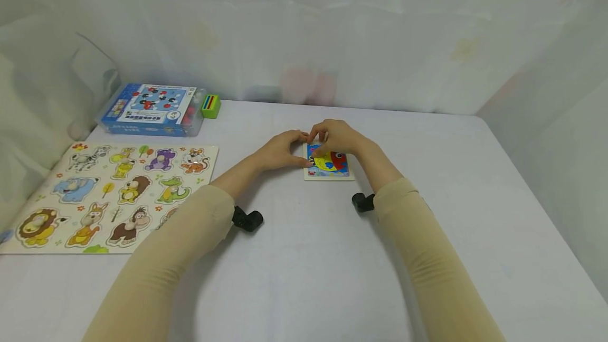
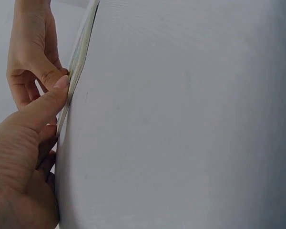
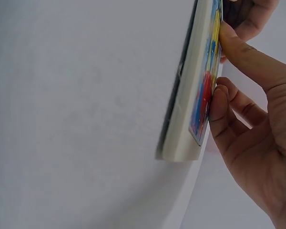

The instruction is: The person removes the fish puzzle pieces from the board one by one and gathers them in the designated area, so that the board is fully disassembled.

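A small square fish puzzle (image 1: 338, 161) with a pale border lies on the white table, its fish yellow and red on blue. My left hand (image 1: 279, 151) holds it at the left side, thumb and forefinger spread around the edge. In the left wrist view, that thumb (image 2: 55, 95) lies against the rim of the puzzle (image 2: 86, 43). Over the top left part of the picture, my right hand (image 1: 342, 137) has its thumb and curled fingers on the puzzle. The right wrist view shows the thumb (image 3: 238, 50) at the yellow part and fingertips beside the red part; what lies between them is hidden.
A large animal peg puzzle (image 1: 106, 189) lies at the left, partly behind my left sleeve (image 1: 176, 257). Behind it stands a clear and blue box (image 1: 157, 110) with a molecule picture, beside a small green block (image 1: 211, 106). White cloth (image 1: 370, 30) hangs along the table's back edge.
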Demonstrator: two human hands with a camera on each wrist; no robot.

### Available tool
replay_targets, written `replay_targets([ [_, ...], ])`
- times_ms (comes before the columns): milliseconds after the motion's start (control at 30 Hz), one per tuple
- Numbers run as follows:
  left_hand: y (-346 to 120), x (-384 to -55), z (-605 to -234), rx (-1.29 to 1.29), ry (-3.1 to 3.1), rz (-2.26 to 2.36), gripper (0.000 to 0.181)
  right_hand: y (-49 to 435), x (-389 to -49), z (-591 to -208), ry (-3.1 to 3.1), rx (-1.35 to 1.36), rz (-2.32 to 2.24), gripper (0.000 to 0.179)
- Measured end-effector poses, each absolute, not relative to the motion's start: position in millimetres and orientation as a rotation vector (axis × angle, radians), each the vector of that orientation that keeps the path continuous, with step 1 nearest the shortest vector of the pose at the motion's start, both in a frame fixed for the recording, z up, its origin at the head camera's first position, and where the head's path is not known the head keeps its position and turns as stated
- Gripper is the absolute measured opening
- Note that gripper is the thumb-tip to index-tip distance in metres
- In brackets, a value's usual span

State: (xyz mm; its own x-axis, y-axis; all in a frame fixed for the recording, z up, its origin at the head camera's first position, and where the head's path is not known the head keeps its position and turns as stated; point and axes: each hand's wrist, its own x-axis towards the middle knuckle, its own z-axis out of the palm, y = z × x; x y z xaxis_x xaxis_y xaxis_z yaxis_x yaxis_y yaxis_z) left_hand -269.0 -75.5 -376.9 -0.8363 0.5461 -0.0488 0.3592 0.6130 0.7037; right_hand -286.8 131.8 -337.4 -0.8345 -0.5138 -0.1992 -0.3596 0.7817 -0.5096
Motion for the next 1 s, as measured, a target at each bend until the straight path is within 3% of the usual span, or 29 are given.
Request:
replay_targets([
  [1000,-72.7,-269.0,-377.7,0.735,2.609,1.059,0.066,131.1,-288.3,-338.9,2.597,-0.693,-0.698,0.032],
])
